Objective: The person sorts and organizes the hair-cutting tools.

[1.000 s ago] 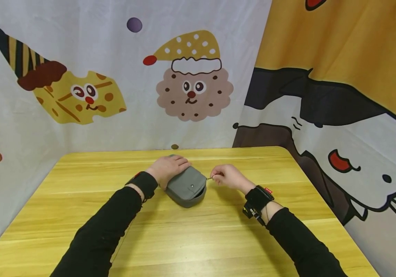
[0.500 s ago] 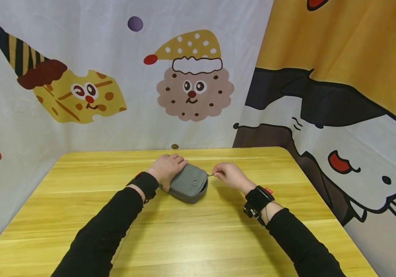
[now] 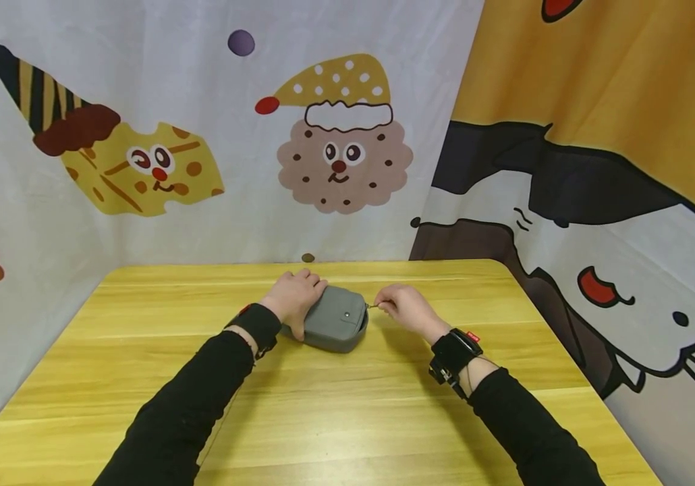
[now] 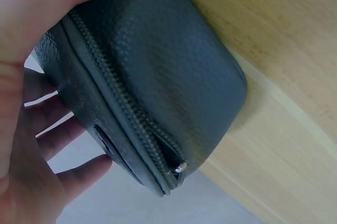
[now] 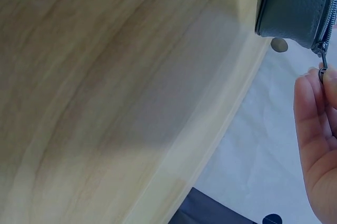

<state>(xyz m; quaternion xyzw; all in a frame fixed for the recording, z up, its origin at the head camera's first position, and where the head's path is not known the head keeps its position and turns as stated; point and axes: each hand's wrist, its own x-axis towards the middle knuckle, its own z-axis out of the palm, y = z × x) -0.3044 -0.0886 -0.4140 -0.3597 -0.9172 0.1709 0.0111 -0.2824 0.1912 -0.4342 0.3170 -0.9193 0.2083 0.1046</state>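
Observation:
A small grey zip pouch (image 3: 334, 322) with a snap button lies on the yellow wooden table (image 3: 323, 418). My left hand (image 3: 295, 297) grips its left end, fingers over the top and thumb at the near side. In the left wrist view the pouch (image 4: 158, 76) shows its zipper shut along the edge, and the left hand (image 4: 37, 103) wraps around it. My right hand (image 3: 397, 307) pinches the metal zipper pull (image 3: 371, 307) at the pouch's right end. The right wrist view shows the pouch (image 5: 297, 2), the pull (image 5: 322, 68) and my fingertips (image 5: 316, 118) on it.
Cartoon-printed cloth (image 3: 335, 148) hangs close behind the table, and an orange and black printed cloth (image 3: 596, 169) borders its right side. Black sleeves cover both forearms, and a wrist strap (image 3: 453, 351) sits on the right one.
The pouch has turned and shifted a little to the right and away from me. Both hands moved with it, the right still pinching the pull.

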